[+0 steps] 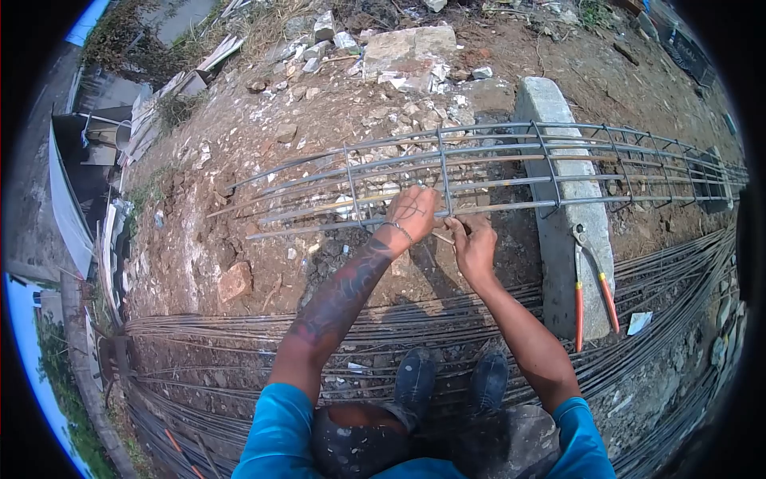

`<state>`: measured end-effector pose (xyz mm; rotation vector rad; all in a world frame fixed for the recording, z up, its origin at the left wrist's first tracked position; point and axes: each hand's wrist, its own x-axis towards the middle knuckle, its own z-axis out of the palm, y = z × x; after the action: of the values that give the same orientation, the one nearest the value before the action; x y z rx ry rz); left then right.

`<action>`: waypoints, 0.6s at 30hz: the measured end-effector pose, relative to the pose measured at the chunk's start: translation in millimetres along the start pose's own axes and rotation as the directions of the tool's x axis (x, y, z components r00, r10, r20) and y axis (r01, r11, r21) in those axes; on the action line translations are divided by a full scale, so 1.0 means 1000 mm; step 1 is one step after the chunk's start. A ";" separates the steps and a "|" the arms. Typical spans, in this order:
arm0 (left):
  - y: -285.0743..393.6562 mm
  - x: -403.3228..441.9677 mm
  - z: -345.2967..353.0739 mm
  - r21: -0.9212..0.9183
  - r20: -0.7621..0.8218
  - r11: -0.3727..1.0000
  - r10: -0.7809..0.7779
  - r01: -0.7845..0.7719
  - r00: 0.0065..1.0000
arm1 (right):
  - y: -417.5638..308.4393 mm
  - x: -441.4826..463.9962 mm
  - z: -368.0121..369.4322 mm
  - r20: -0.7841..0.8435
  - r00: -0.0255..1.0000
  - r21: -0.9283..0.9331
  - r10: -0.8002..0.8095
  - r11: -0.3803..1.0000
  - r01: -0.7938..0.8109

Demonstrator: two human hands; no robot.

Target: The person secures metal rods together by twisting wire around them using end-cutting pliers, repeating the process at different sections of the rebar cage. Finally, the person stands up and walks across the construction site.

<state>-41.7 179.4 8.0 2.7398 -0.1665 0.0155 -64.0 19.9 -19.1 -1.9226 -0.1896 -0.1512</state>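
Observation:
A long cage of steel reinforcing bars [495,206] with square stirrups stretches from the middle of the view to the right. My left hand [413,211] is closed over its near lower bar, beside a stirrup [444,172]. Just right of that stirrup, my right hand [475,243] has thumb and fingers pinched together at the underside of the same bar. What the right fingertips hold is too small to make out. A pair of nippers [590,275] with red-orange handles lies on the concrete post [562,231] under the cage, to the right of my right hand.
Bundles of loose steel bars [351,329] run across the ground around my shoes [415,379]. A broken brick [235,282] lies to the left. Rubble and a concrete slab [408,44] are beyond the cage. Another support [710,180] stands beneath its far right end.

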 end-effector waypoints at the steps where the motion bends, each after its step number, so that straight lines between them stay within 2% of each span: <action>1: 0.001 -0.002 0.002 0.043 0.003 0.999 0.018 -0.018 1.000 | -0.002 0.001 -0.003 -0.002 1.000 0.002 -0.001 1.000 0.001; 4: 0.008 -0.001 0.004 0.119 0.022 0.992 0.031 -0.033 0.999 | -0.009 0.005 -0.005 0.026 1.000 0.028 -0.009 1.000 0.008; 6: 0.019 0.000 -0.002 0.192 0.033 0.981 -0.046 0.039 0.998 | -0.013 0.005 -0.004 0.023 0.995 0.066 0.093 0.993 -0.094; 10: 0.019 -0.002 -0.008 0.162 -0.011 0.984 -0.069 0.070 0.998 | -0.014 0.002 -0.001 -0.006 0.998 0.034 0.069 0.997 -0.068; 11: 0.016 0.005 -0.013 0.138 0.217 0.987 -0.108 0.079 0.970 | -0.015 0.002 0.000 -0.024 0.996 0.041 0.082 0.996 -0.081; 12: 0.013 0.011 -0.019 0.116 0.436 0.989 -0.137 0.095 0.890 | -0.015 0.000 0.001 -0.041 0.994 0.047 0.098 0.994 -0.096; 13: 0.009 0.019 -0.024 0.116 0.437 0.988 -0.141 0.100 0.888 | -0.012 -0.002 0.003 -0.036 0.994 0.049 0.099 0.994 -0.097; 15: 0.002 0.035 -0.033 -0.161 0.757 0.925 -0.109 0.345 0.645 | -0.003 -0.002 0.006 -0.060 0.997 0.052 0.057 0.997 -0.054; 16: 0.004 0.036 -0.034 -0.162 0.753 0.925 -0.110 0.345 0.649 | -0.004 -0.001 0.006 -0.060 0.997 0.052 0.051 0.997 -0.048; 18: 0.010 0.037 -0.032 -0.369 0.740 0.661 -0.217 0.653 0.637 | -0.006 -0.003 0.007 -0.071 0.996 0.099 0.048 0.994 -0.041</action>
<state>-6.1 178.5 42.5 1.9219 0.3263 -0.9774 -67.9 28.1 -16.1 -1.8192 -0.1037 -0.1792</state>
